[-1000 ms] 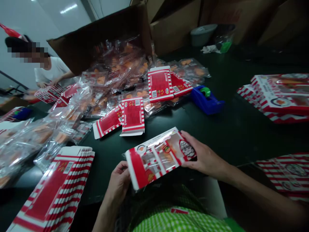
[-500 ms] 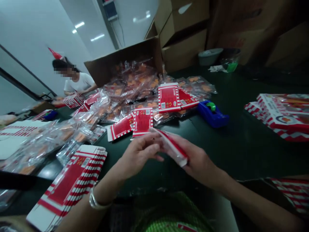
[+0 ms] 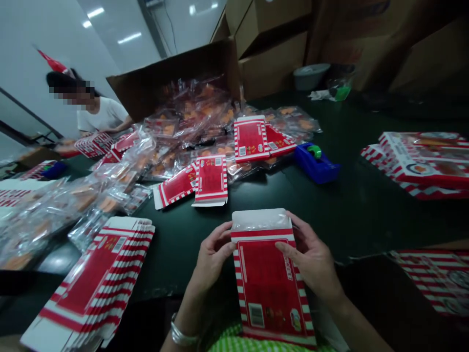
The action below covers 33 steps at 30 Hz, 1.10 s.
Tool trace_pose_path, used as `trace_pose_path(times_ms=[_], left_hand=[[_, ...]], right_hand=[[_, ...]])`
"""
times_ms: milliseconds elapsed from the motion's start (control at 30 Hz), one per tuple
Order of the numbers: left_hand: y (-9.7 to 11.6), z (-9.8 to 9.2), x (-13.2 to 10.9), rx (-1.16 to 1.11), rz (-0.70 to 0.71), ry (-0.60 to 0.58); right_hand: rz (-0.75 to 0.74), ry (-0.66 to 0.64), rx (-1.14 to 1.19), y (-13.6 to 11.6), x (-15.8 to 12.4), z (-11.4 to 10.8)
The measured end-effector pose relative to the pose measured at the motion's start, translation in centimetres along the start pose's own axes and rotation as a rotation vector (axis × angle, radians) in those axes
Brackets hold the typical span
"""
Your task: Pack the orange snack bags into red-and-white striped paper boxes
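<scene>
A red and white striped carton (image 3: pixel 269 278) stands upright in front of me, its red back face with a barcode turned to me and its white top flap up. My left hand (image 3: pixel 212 256) grips the carton's upper left edge with curled fingers. My right hand (image 3: pixel 313 259) holds the upper right side, thumb lying across the red face. A silver bracelet (image 3: pixel 181 336) sits on my left wrist.
A stack of flat striped cartons (image 3: pixel 91 281) lies at the left. Clear packets of orange items (image 3: pixel 176 132) spill from a tipped cardboard box (image 3: pixel 164 73). A blue tape dispenser (image 3: pixel 315 161) and filled cartons (image 3: pixel 425 161) sit right. Another person (image 3: pixel 97 112) works at the far left.
The carton has been turned from its windowed front, through edge-on, to its red back facing me and upright. Both hands shifted to its upper edges.
</scene>
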<state>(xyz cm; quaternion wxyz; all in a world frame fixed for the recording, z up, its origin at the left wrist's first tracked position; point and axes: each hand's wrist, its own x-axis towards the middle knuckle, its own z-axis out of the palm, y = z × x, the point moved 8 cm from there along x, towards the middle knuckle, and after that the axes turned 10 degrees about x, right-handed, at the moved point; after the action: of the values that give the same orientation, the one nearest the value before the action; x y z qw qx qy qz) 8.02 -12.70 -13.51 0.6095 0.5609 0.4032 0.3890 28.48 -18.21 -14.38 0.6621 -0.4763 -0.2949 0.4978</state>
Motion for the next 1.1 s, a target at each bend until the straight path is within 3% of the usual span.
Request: trace_pose_path(times_ms=[133, 300, 400, 533, 633, 767, 933, 1100], left_hand=[[0.6, -1.8, -0.6, 0.331, -0.001, -0.008], [0.0, -1.2, -0.7, 0.360, -0.079, -0.156], [0.3, -0.9, 0.0, 0.285, -0.021, -0.069], [-0.7, -0.9, 0.7, 0.017, -0.043, 0.085], [-0.4, -0.3, 0.8, 0.018, -0.033, 0.051], [0.9, 0.5, 0.4, 0.123, -0.044, -0.036], [1.2, 0.9, -0.1, 0.242, -0.129, -0.015], [2.7, 2.0, 1.0, 0.333, -0.122, -0.178]], right_hand=[[-0.120, -0.198, -0.374, -0.5, 0.0, 0.5], [-0.191, -0.413, -0.531, -1.8, 0.7, 1.5], [-0.250, -0.358, -0.538, -2.6, 0.8, 1.6], [-0.370, -0.209, -0.575, -3.4, 0.3, 0.9], [-0.275, -0.199, -0.533, -3.1, 0.3, 0.5], [-0.146, -0.385, -0.501, -3.3, -0.1, 2.1], [0.035, -0.399, -0.414, -3.7, 0.0, 3.2], [0.091, -0.481, -0.503, -4.6, 1.0, 4.5]])
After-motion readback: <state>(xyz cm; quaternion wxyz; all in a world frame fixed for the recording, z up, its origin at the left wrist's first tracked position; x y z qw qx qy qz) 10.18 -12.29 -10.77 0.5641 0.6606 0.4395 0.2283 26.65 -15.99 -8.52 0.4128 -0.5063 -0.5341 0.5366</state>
